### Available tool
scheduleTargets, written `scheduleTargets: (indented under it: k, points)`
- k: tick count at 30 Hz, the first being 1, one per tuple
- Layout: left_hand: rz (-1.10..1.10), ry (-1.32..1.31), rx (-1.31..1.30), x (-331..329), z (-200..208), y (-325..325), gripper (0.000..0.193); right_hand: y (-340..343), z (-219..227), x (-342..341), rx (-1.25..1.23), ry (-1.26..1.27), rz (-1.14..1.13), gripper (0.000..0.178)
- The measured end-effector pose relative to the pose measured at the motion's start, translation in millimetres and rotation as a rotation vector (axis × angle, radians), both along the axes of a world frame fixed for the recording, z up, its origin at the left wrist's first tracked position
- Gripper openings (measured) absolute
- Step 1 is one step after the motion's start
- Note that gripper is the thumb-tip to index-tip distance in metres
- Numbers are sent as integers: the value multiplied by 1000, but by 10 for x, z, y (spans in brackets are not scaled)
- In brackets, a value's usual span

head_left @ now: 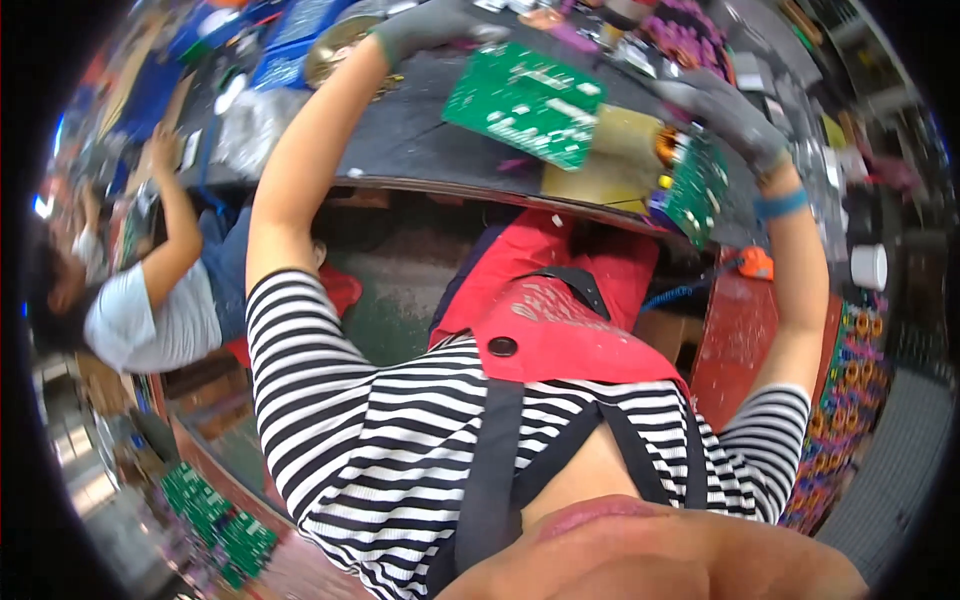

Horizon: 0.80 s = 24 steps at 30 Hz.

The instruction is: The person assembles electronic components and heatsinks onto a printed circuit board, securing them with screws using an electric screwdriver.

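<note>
Both my hands wear grey gloves and are blurred by motion. My left hand (430, 27) reaches over the far side of the dark bench, its fingertips close to the upper edge of a green circuit board (522, 108); I cannot tell whether they touch it. That board is smeared and dotted with pale marks. On the right, my right hand (735, 118) has its fingers stretched out toward the left, with nothing visible in them. Below it, at the bench edge, is a second green circuit board (696, 190) carrying parts, with a copper-coloured coil (667, 146) beside it. A yellowish sheet (615, 160) lies between the boards.
Blue bins (295, 45), a round brass-coloured dish (340, 50) and a clear plastic bag (255, 130) sit on the left. A white cup (868, 267) and racks of coils (850, 390) are at the right. A co-worker (160, 310) sits at the left.
</note>
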<state>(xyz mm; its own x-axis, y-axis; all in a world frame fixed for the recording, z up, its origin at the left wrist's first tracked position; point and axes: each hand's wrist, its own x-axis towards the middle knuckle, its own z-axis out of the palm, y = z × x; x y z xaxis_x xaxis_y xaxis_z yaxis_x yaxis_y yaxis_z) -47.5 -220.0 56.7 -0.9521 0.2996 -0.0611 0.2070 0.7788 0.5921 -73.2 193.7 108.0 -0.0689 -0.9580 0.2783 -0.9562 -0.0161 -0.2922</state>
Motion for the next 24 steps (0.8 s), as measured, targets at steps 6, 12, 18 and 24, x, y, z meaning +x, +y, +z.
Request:
scheduleTargets:
  k: [6, 12, 18, 24]
  points:
    - [340, -461, 214, 300, -351, -198, 40, -953, -427, 33, 302, -691, -498, 36]
    - [122, 3, 306, 645, -184, -116, 68, -789, -387, 190, 170, -291, -455, 73]
    - [-300, 480, -395, 846, -37, 500, 116, -213, -342, 734, 464, 142, -482, 133]
    - [-317, 324, -338, 810, 34, 476, 115, -220, -321, 615, 371, 18, -399, 120]
